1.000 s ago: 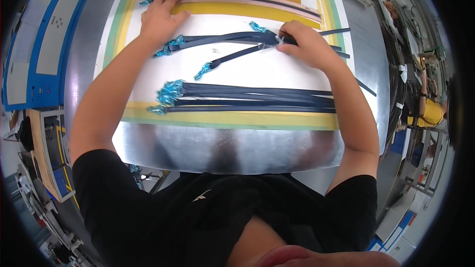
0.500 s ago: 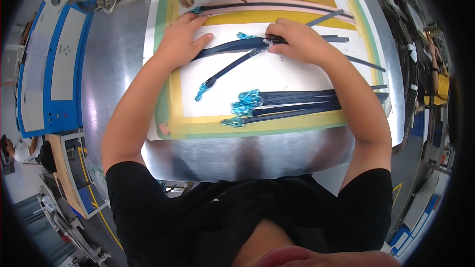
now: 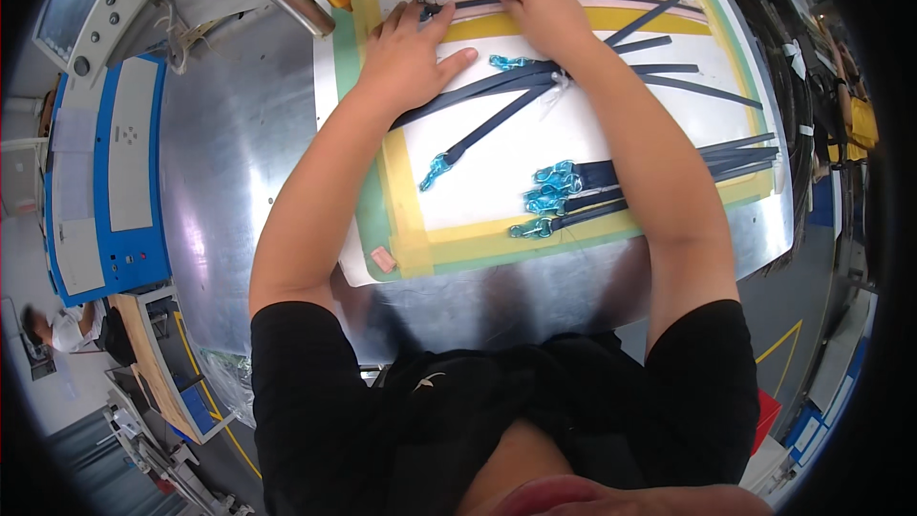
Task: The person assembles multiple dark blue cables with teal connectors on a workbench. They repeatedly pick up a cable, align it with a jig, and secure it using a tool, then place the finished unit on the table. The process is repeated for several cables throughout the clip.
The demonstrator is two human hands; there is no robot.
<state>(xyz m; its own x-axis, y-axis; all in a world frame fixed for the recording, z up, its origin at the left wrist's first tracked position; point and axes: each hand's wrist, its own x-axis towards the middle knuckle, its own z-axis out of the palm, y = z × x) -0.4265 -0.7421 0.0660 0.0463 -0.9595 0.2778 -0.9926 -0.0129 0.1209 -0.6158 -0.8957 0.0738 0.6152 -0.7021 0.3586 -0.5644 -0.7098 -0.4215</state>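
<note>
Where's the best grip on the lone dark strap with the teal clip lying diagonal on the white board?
Probably the bare middle of the diagonal strap, pinched across its narrow width from above. It lies flat on the white board, so only a top approach fits. Its teal clip end is free; the upper end runs under the right forearm.

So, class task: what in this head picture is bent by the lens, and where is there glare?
Head view: the fisheye curves the edges of the metal table and the white board toward the dark round rim; soft glare streaks the metal left of the left hand; the dark straps stay sharp.
</note>
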